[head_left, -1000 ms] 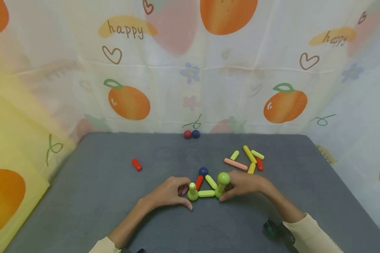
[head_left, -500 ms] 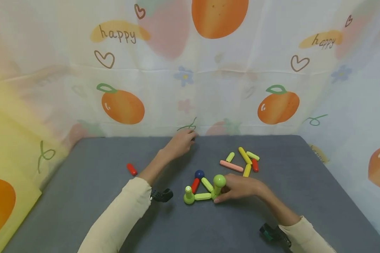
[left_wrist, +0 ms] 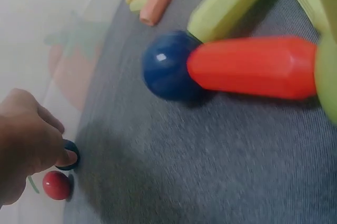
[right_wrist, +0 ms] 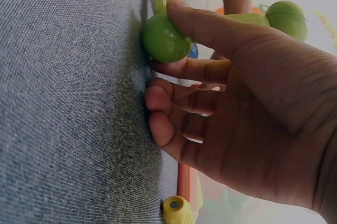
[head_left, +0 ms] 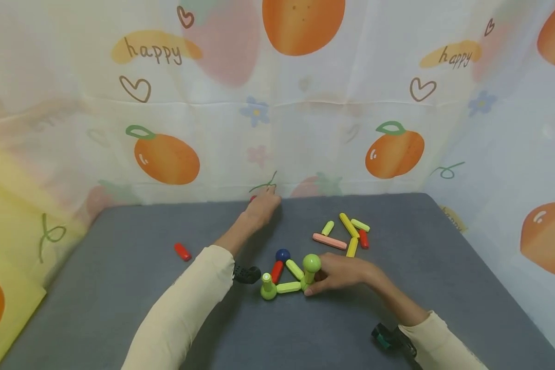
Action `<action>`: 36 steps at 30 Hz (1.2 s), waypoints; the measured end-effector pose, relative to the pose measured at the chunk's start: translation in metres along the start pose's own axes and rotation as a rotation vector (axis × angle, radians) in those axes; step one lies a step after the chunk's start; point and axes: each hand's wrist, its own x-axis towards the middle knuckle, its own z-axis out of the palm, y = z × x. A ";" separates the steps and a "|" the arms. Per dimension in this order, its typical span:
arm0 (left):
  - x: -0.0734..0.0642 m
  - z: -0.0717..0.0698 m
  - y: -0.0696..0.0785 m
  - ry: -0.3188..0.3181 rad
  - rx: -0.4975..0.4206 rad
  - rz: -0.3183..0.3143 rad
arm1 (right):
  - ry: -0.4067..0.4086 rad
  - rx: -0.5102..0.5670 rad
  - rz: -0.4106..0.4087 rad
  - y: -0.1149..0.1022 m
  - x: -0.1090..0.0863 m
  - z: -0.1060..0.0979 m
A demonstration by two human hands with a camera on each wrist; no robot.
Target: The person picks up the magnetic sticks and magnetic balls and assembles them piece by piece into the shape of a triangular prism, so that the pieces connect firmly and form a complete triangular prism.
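At the far edge of the table my left hand (head_left: 263,206) pinches a dark blue ball (left_wrist: 70,155) between thumb and fingers. A red ball (left_wrist: 57,185) lies beside that ball. My right hand (head_left: 339,272) grips the lower green ball (right_wrist: 166,38) at one corner of a triangular frame, thumb on one side and index finger on the other. From this corner a short stick rises to another green ball (head_left: 312,263). The frame's other corners are a blue ball (head_left: 283,255) and a green ball (head_left: 268,292) bearing an upright stick. A red stick (head_left: 277,272) and lime sticks (head_left: 289,288) link them.
Behind my right hand lie loose sticks: a pink one (head_left: 329,241), a yellow one (head_left: 349,225), a red one (head_left: 364,239) and several others. A single red stick (head_left: 182,252) lies at the left. A printed curtain (head_left: 222,128) hangs along the back of the grey table (head_left: 97,308).
My left hand has left the frame's left green corner and reached to the back edge, where it now pinches the blue ball. My right hand keeps its grip. The head view has turned slightly right.
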 end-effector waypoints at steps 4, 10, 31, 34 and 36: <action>-0.002 0.004 -0.002 0.057 0.034 0.025 | -0.003 -0.004 -0.001 0.000 -0.001 -0.001; -0.008 0.011 -0.008 0.169 0.102 0.012 | -0.013 0.014 0.001 -0.002 0.001 -0.001; -0.171 -0.047 0.041 0.206 -0.874 0.226 | -0.016 -0.011 0.016 0.001 -0.002 0.000; -0.176 -0.043 0.041 0.214 -0.893 0.229 | -0.010 -0.015 0.004 -0.002 -0.001 0.000; -0.179 -0.042 0.039 0.207 -0.898 0.212 | -0.008 -0.019 -0.005 -0.003 0.000 0.000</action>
